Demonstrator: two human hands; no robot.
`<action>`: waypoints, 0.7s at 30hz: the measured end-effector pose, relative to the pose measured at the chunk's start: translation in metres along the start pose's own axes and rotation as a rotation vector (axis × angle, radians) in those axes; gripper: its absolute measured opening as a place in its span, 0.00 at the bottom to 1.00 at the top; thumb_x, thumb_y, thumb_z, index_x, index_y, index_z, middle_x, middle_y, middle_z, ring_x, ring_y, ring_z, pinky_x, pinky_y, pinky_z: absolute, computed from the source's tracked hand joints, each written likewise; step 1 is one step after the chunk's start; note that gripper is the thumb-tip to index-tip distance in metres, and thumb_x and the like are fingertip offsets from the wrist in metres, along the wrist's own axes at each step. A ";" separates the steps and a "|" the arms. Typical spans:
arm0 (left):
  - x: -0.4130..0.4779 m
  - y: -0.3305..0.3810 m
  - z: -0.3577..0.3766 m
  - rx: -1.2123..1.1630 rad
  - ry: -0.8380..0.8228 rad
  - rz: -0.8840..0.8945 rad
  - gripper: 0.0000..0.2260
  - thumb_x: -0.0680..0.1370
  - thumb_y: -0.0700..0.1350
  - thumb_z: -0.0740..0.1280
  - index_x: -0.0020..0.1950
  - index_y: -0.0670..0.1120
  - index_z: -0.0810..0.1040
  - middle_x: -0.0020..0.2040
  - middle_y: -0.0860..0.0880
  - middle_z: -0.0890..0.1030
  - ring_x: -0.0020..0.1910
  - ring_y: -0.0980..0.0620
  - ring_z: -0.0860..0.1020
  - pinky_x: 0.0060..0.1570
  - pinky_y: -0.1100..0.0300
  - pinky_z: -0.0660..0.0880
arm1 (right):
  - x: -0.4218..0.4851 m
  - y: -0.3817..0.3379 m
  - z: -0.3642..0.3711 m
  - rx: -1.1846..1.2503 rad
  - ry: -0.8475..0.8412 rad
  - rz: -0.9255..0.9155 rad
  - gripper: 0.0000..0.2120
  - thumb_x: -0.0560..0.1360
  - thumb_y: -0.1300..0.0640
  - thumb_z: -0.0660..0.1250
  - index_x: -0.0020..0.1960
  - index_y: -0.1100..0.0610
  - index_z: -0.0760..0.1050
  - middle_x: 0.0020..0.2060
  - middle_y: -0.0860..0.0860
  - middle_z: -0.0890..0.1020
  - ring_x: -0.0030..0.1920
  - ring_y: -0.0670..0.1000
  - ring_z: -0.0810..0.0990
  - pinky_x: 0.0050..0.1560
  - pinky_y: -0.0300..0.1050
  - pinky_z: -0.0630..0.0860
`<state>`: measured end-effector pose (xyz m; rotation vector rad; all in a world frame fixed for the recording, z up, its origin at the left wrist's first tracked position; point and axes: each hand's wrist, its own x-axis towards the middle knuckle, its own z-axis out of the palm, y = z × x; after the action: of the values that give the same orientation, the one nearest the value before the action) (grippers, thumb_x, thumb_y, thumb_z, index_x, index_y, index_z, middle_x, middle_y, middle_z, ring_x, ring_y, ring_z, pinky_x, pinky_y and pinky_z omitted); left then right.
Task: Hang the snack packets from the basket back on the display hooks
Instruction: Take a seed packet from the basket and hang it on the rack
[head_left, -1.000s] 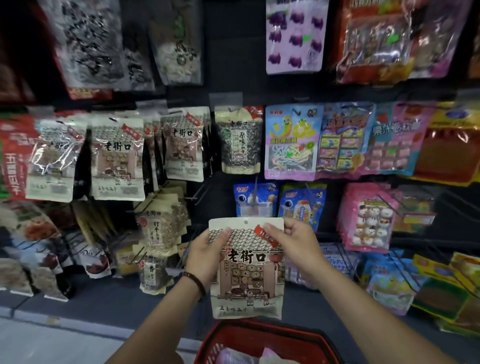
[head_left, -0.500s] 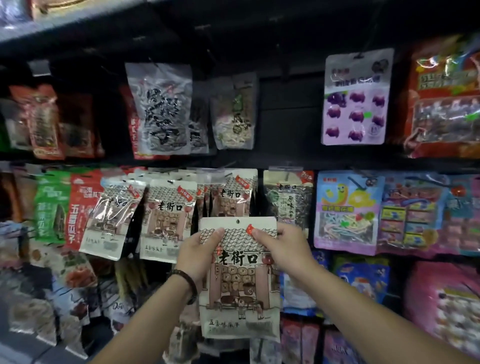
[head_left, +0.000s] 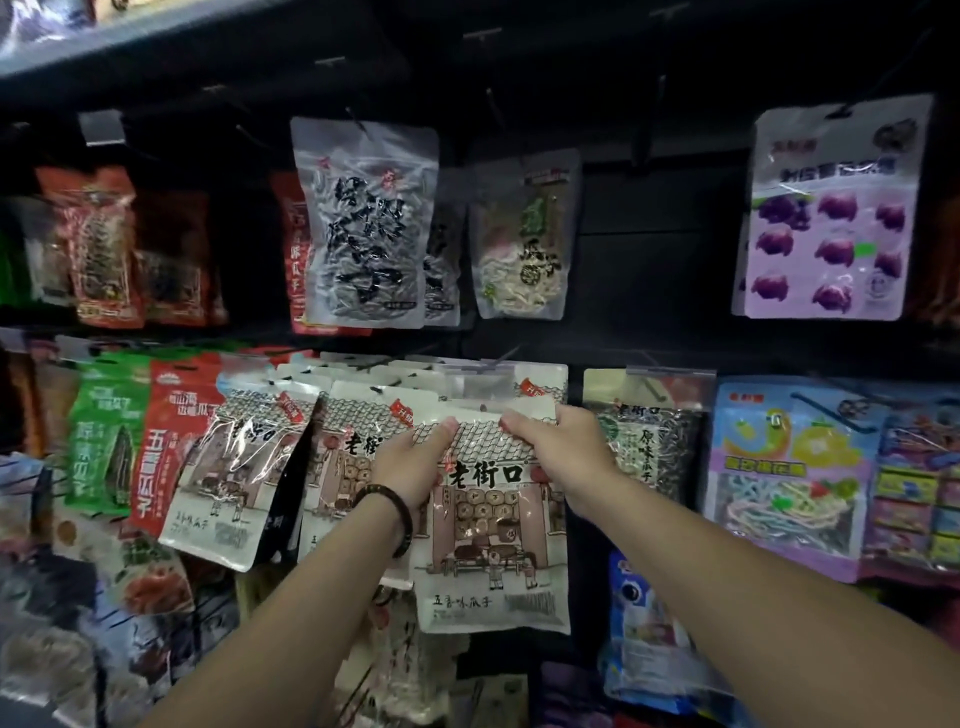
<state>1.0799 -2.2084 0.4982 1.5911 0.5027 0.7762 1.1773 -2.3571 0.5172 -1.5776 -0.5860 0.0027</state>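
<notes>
A cream snack packet (head_left: 491, 525) printed with a tiled-roof shop drawing is held upright in both hands. My left hand (head_left: 410, 467) grips its upper left corner and my right hand (head_left: 563, 452) grips its upper right corner. The packet's top edge sits right below a display hook with a clear price tag (head_left: 480, 382), in front of a row of matching packets (head_left: 363, 415). Whether the hook passes through the packet's hole cannot be seen. The basket is out of view.
A tilted matching packet (head_left: 234, 467) hangs to the left beside red and green seed packets (head_left: 104, 436). A dark seed packet (head_left: 644, 431) hangs close on the right. A grey-black packet (head_left: 363, 223) and a purple packet (head_left: 831, 208) hang on the row above.
Both hands have raised the packet from above the red basket up to the middle row of hooks. The view has tilted upward and the basket has left the frame.
</notes>
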 end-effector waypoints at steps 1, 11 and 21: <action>0.006 0.003 0.000 0.002 0.005 0.004 0.39 0.78 0.62 0.69 0.81 0.42 0.62 0.49 0.49 0.81 0.42 0.55 0.78 0.45 0.56 0.75 | 0.004 -0.002 0.003 0.008 0.017 -0.027 0.04 0.76 0.52 0.78 0.48 0.51 0.85 0.44 0.48 0.89 0.46 0.50 0.87 0.44 0.46 0.81; 0.041 0.003 0.010 0.061 0.067 0.046 0.36 0.80 0.64 0.66 0.80 0.42 0.65 0.42 0.45 0.81 0.36 0.51 0.76 0.41 0.55 0.77 | 0.029 0.003 0.015 0.037 0.152 -0.038 0.07 0.79 0.49 0.75 0.45 0.50 0.83 0.43 0.53 0.88 0.37 0.50 0.82 0.34 0.43 0.78; 0.014 -0.021 0.027 0.227 0.360 0.439 0.20 0.77 0.48 0.74 0.65 0.52 0.70 0.62 0.55 0.74 0.62 0.55 0.74 0.64 0.56 0.75 | 0.045 0.006 0.016 0.027 0.222 0.019 0.11 0.81 0.51 0.73 0.57 0.58 0.81 0.39 0.45 0.80 0.46 0.51 0.81 0.51 0.53 0.80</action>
<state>1.1113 -2.2140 0.4793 1.8082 0.5171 1.3946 1.2131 -2.3253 0.5255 -1.5333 -0.3953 -0.1476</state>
